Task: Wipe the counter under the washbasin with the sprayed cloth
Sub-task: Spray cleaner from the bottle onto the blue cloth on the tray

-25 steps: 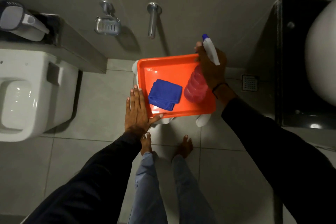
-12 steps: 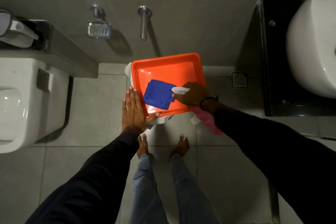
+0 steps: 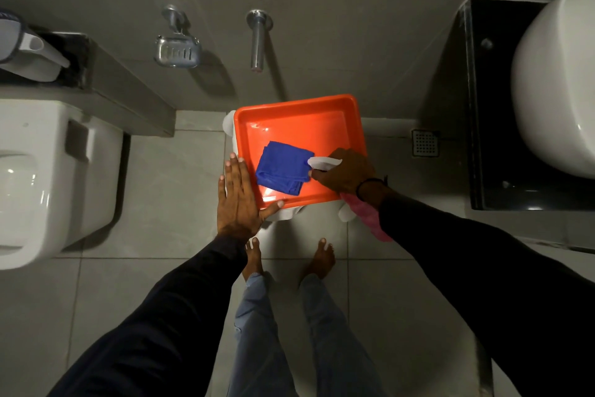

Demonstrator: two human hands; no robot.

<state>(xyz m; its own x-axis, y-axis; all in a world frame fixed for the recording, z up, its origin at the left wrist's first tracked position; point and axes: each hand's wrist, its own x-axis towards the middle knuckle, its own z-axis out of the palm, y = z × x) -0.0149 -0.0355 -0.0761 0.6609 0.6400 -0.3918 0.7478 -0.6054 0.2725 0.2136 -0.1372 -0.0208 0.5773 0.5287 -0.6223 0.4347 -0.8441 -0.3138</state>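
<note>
A folded blue cloth (image 3: 282,167) lies in an orange tray (image 3: 322,116) that rests on a white stool. My right hand (image 3: 344,172) grips a pink spray bottle (image 3: 370,219), tipped over so its white nozzle (image 3: 322,162) points at the cloth's right edge. My left hand (image 3: 237,200) lies flat with fingers apart against the tray's left rim, thumb at the near corner. The black counter (image 3: 483,139) sits at the right beneath the white washbasin (image 3: 553,81).
A white toilet (image 3: 48,177) stands at the left with a ledge behind it. A soap dish (image 3: 177,50) and a tap (image 3: 258,39) stick out of the wall ahead. A floor drain (image 3: 425,143) lies beside the counter. My bare feet stand near the stool.
My right hand has brought the bottle down from upright at the tray's far right corner and tipped its nozzle onto the cloth. The left hand stays on the tray's rim.
</note>
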